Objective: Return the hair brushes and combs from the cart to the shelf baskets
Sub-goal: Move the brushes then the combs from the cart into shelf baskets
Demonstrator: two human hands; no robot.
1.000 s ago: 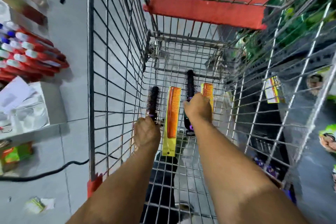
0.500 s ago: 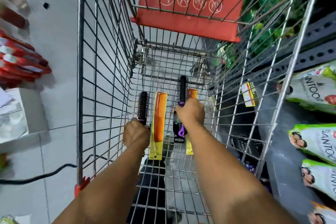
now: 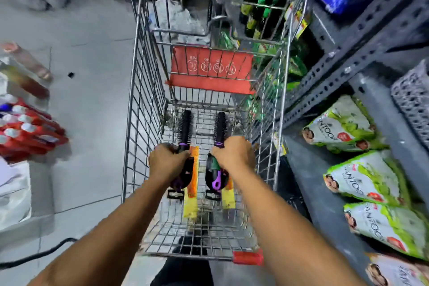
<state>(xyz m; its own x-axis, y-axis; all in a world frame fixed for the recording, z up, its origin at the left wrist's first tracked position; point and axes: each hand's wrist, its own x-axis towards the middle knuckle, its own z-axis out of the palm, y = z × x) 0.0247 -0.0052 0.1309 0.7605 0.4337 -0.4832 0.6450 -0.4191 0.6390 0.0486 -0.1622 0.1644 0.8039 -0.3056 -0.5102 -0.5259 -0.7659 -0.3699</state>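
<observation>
Both hands have now lifted up inside the cart [image 3: 141,109]. The left hand [image 3: 168,162] grips a brush [image 3: 185,129] and comb [image 3: 193,170]. The right hand [image 3: 234,157] grips another brush [image 3: 220,127]. A gray basket [image 3: 412,97] waits right of the cart.

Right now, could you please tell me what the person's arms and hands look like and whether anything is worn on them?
Both forearms are bare: no sleeves, gloves, watch or bands show. The left hand and right hand carry no visible rings, though motion blur hides fine detail.
</observation>
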